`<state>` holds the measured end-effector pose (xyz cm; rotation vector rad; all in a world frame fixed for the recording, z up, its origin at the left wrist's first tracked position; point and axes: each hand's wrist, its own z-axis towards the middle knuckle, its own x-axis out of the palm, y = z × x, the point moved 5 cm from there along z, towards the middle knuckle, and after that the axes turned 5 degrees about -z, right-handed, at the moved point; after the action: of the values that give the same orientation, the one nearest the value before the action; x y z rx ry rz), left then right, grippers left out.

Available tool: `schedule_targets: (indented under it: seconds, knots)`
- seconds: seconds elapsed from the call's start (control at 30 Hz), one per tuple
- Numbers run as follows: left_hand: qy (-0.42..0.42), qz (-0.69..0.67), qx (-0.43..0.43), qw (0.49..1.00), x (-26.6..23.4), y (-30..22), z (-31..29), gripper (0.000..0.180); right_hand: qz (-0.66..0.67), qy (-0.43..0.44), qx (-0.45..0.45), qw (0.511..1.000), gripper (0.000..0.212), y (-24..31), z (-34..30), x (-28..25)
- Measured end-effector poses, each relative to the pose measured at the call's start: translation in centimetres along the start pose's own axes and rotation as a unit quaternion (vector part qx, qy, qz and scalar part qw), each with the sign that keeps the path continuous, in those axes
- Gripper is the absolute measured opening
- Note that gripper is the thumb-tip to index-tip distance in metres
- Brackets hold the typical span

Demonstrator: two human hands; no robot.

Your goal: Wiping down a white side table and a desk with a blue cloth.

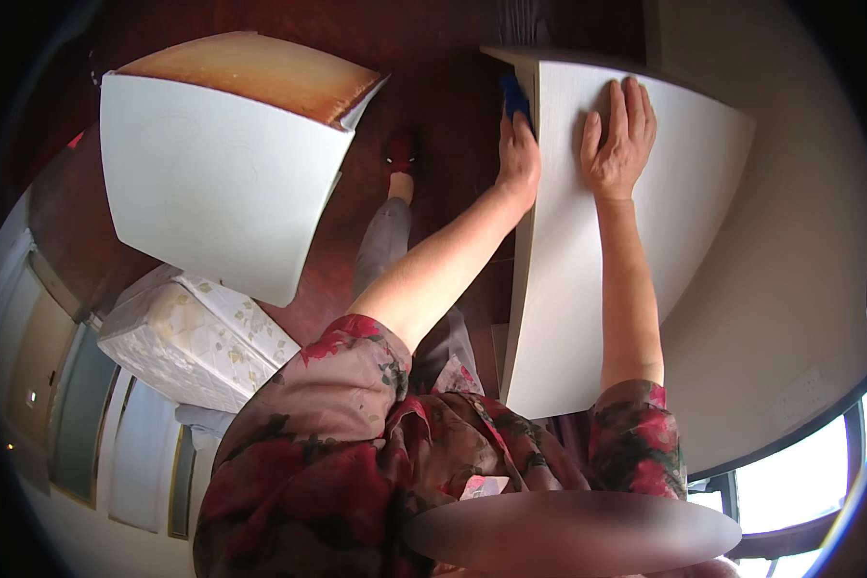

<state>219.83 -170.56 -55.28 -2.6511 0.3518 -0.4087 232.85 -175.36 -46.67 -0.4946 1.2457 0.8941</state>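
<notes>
My left hand [520, 159] is at the left side of a white cabinet-like piece [636, 241], with its fingers closed round a small blue thing that looks like a cloth [514, 96]. That blue thing is against or very close to the side edge; its far end is in shadow. On the broad white surface my right hand [620, 144] lies flat, palm down, its fingers stretched out and thumb apart. Both forearms reach away from me, the left one slanting across to the right.
To the left stands a white panelled piece [222, 173] with a worn brown top [250, 72]. Nearer is a mattress [197, 332] with a leaf pattern. A wall [790, 260] runs along the right, with a window [800, 472] at the lower right. The floor [433, 58] is dark red.
</notes>
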Motion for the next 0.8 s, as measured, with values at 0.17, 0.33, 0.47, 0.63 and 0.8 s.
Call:
schedule_targets:
  seconds: [0.17,0.33,0.47,0.63,0.8]
  knots:
    - [0.072,0.053,0.067,0.994,-1.0,2.6,-3.5,0.062,-0.01,0.053,0.024,0.998,0.05,-0.3,-0.4,0.2]
    - [0.012,0.022,0.234,0.972,3.8,-6.9,-1.2,0.06,0.008,0.059,0.032,0.998,0.052,0.3,0.4,0.6]
    - [0.081,0.038,0.146,0.985,2.7,-6.8,3.5,0.052,0.002,0.061,0.035,0.998,0.05,0.1,-0.5,0.0]
    - [0.093,0.008,0.041,0.995,2.4,-5.5,9.1,0.045,-0.005,0.069,0.041,0.997,0.053,-0.5,-0.5,0.1]
    - [0.153,0.098,0.258,0.949,-1.6,-2.0,19.2,0.046,0.005,0.076,0.055,0.996,0.051,0.7,0.1,0.7]
